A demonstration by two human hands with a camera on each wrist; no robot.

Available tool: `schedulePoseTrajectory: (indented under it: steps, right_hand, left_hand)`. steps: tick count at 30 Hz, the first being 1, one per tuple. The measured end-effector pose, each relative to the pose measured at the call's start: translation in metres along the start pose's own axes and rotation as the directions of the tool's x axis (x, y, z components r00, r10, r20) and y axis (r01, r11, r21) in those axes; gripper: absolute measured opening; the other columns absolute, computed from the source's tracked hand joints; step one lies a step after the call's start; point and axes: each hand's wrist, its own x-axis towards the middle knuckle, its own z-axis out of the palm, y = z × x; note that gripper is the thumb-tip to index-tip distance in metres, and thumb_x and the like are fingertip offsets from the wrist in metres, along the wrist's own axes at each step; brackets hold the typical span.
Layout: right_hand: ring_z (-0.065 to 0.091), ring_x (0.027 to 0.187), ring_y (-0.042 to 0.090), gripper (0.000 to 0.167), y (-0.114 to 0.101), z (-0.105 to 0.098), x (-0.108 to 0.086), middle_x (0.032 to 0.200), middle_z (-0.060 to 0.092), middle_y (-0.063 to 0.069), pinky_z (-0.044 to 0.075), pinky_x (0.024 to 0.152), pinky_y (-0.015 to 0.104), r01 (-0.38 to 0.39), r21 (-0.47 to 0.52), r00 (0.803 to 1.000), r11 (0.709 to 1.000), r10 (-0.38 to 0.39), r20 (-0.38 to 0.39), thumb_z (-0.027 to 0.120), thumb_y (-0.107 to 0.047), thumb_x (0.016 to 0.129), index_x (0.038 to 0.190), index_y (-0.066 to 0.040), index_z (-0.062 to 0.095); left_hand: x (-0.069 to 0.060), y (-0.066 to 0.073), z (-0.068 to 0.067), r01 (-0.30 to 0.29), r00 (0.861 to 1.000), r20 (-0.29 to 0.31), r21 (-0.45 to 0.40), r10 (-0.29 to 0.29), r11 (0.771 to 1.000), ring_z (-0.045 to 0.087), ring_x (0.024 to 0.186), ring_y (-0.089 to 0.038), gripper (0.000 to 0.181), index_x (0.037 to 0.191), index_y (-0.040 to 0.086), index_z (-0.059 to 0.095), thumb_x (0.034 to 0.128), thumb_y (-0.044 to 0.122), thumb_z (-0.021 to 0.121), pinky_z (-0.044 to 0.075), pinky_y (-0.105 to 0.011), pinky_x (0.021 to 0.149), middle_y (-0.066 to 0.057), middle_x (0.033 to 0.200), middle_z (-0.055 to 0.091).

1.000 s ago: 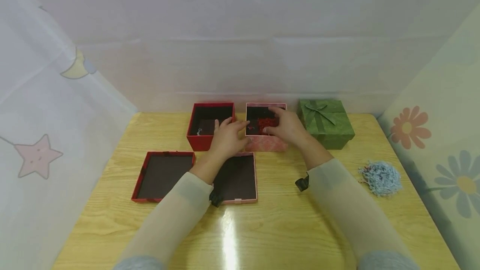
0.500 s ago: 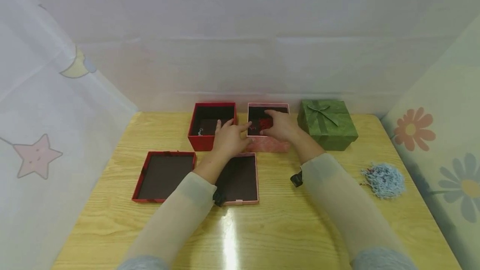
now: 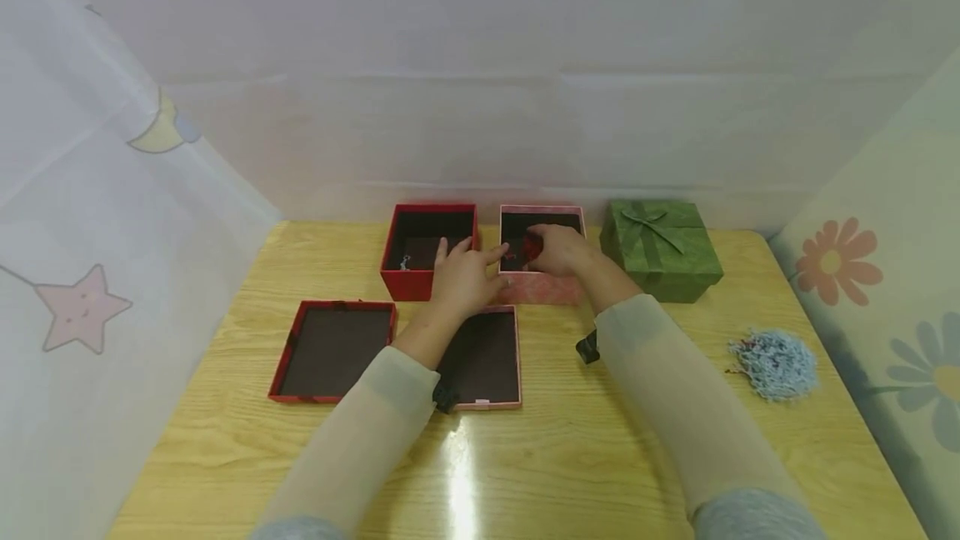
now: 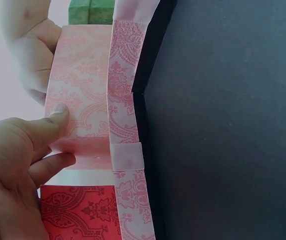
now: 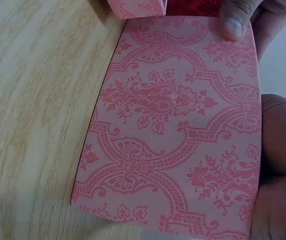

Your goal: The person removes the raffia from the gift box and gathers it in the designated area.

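Observation:
A pink patterned box [image 3: 536, 287] stands lidless at the back middle of the table. My left hand [image 3: 461, 277] grips its near left corner, with the thumb on the front face in the left wrist view. My right hand [image 3: 564, 248] reaches over the front rim into the box, its fingers drawn together on a tuft of red shredded paper [image 3: 532, 247]. The fingertips inside are partly hidden. A few red strands [image 3: 511, 255] lie on the dark box floor. In the right wrist view the pink front face [image 5: 167, 125] fills the middle.
Left of the pink box stands an uncovered red box [image 3: 405, 284] with a small silvery thing [image 3: 405, 262] inside. A green box [image 3: 663, 248] with a bow is at right. Nearer lie a red lid [image 3: 341, 352], a pink lid [image 3: 491, 357] and pale blue shredded paper [image 3: 776, 365].
My right hand's thumb and fingers have come together on the red shredded paper, and the hand sits slightly lower in the box. My left hand keeps its place at the corner.

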Motion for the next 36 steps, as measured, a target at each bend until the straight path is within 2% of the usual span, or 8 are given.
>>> schedulePoseTrajectory:
  steps: [7,11,16,23,28,32,36]
  right_hand:
    - [0.057,0.128,0.035,0.079,0.001,0.002,0.006,0.139,0.062,0.021,0.044,0.113,0.049,-0.013,0.021,0.998,1.000,0.011,0.059,0.079,-0.027,0.090,0.156,-0.002,0.043]
    - [0.060,0.124,0.034,0.075,0.002,0.004,0.008,0.134,0.065,0.019,0.045,0.111,0.048,-0.014,0.018,0.998,1.000,0.013,0.060,0.079,-0.027,0.090,0.154,-0.002,0.047]
    - [0.062,0.118,0.033,0.066,0.006,0.006,0.008,0.128,0.068,0.017,0.048,0.107,0.047,-0.019,0.018,0.999,1.000,0.018,0.051,0.080,-0.027,0.090,0.146,-0.001,0.056]
    - [0.064,0.114,0.033,0.067,0.010,0.006,0.006,0.127,0.069,0.017,0.051,0.103,0.046,-0.024,0.050,0.999,0.998,0.025,-0.030,0.085,-0.026,0.085,0.143,-0.003,0.060]
    - [0.065,0.112,0.032,0.073,0.012,0.006,0.004,0.123,0.070,0.016,0.053,0.100,0.047,-0.013,0.109,0.993,0.994,0.026,-0.118,0.090,-0.030,0.079,0.141,-0.006,0.062]
    - [0.066,0.110,0.030,0.074,0.012,0.005,0.002,0.121,0.072,0.013,0.053,0.099,0.046,0.024,0.166,0.983,0.986,0.007,-0.186,0.093,-0.034,0.077,0.139,-0.007,0.063]
    - [0.067,0.106,0.029,0.068,0.012,0.003,-0.001,0.118,0.072,0.012,0.054,0.094,0.045,0.073,0.226,0.969,0.971,-0.016,-0.246,0.094,-0.032,0.077,0.134,-0.007,0.066]
  left_hand:
    - [0.000,-0.001,0.001,-0.002,1.000,0.004,-0.002,0.002,1.000,0.040,0.148,-0.033,0.059,0.149,0.036,0.058,0.0938,0.051,0.073,0.006,-0.063,0.125,0.003,0.120,0.076]
    - [-0.002,0.001,0.001,0.006,1.000,0.009,-0.012,-0.006,1.000,0.039,0.149,-0.032,0.059,0.149,0.037,0.058,0.0938,0.051,0.073,0.003,-0.062,0.125,0.003,0.116,0.078]
    - [-0.001,0.003,0.002,0.000,1.000,0.012,0.005,0.000,1.000,0.040,0.149,-0.031,0.059,0.149,0.038,0.057,0.0944,0.050,0.072,0.007,-0.062,0.125,0.005,0.111,0.079]
    - [0.001,0.005,0.002,-0.001,1.000,0.009,0.005,0.001,1.000,0.041,0.148,-0.031,0.058,0.149,0.037,0.058,0.0942,0.049,0.073,0.006,-0.061,0.125,0.004,0.112,0.078]
    - [0.001,0.006,0.001,0.001,1.000,0.012,0.012,-0.002,1.000,0.041,0.148,-0.030,0.059,0.150,0.038,0.056,0.0946,0.049,0.072,0.005,-0.061,0.125,0.004,0.112,0.078]
    - [0.001,0.006,0.000,0.015,1.000,0.020,0.025,-0.016,1.000,0.040,0.149,-0.030,0.060,0.151,0.040,0.054,0.0945,0.051,0.072,0.006,-0.060,0.125,0.005,0.111,0.078]
    - [0.001,0.006,0.000,0.015,1.000,0.026,0.010,-0.015,1.000,0.039,0.149,-0.030,0.061,0.151,0.039,0.054,0.0946,0.051,0.072,0.006,-0.060,0.125,0.005,0.112,0.078]
